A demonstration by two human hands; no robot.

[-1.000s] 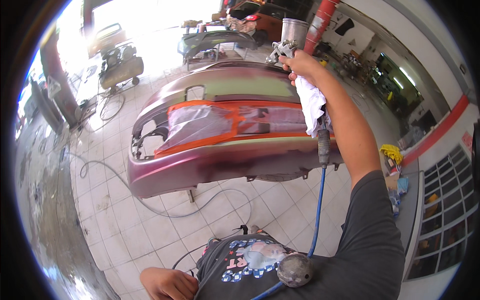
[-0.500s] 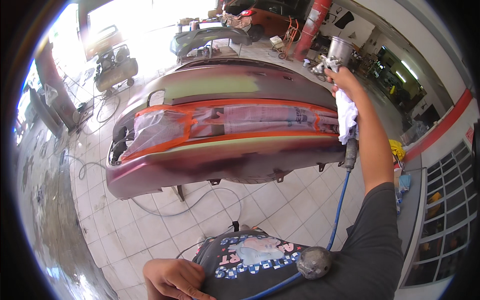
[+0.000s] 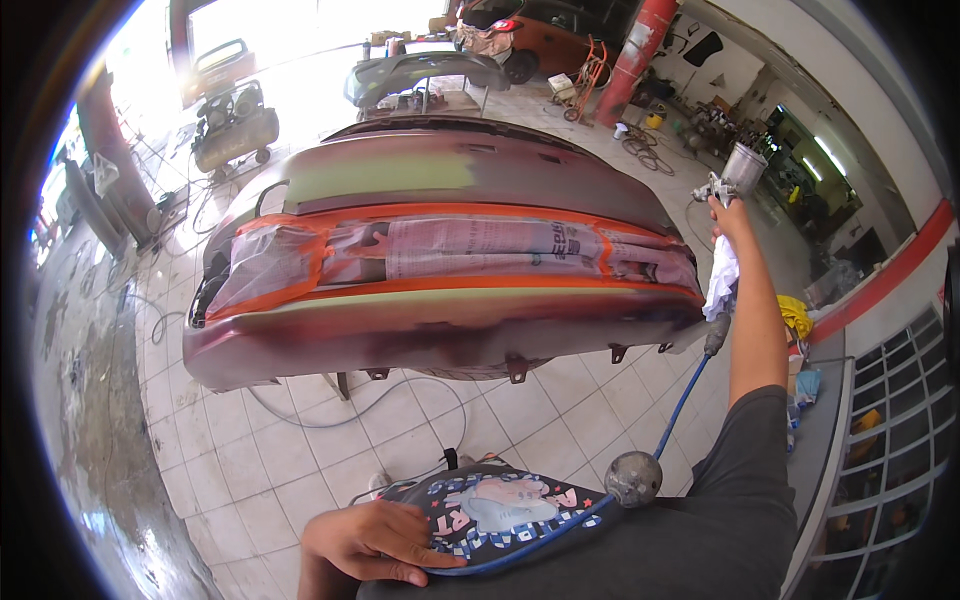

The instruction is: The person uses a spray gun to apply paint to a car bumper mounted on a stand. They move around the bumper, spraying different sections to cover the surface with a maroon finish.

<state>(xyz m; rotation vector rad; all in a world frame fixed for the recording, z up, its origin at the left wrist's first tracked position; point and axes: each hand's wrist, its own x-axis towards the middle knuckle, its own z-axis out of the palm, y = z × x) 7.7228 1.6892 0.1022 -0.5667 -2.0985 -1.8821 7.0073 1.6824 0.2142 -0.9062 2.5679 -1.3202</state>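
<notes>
My right hand [image 3: 729,220] grips a spray gun [image 3: 716,188] with a metal cup [image 3: 743,168] on top, held up past the right end of a car bumper [image 3: 450,335]. A white cloth [image 3: 720,275] hangs below the gun's grip. From the gun's lower end a blue air hose [image 3: 678,405] runs down past a round grey ball [image 3: 633,479] to my left hand [image 3: 372,540]. That hand is closed on the hose, low in front of my shirt. The bumper is patchy maroon, grey and yellow-green, its middle opening covered with masking film [image 3: 480,245] edged by orange tape [image 3: 400,292].
An air compressor [image 3: 235,135] stands at the far left. Behind the bumper another dark bumper [image 3: 425,75] rests on a stand. Loose hose [image 3: 390,405] loops over the tiled floor. A red pillar [image 3: 640,60] rises at back right; a metal grille [image 3: 880,440] is on the right.
My right hand has moved the spray gun right and down in view, now beyond the bumper's end. The bumper has shifted slightly left in view. My left hand keeps the hose.
</notes>
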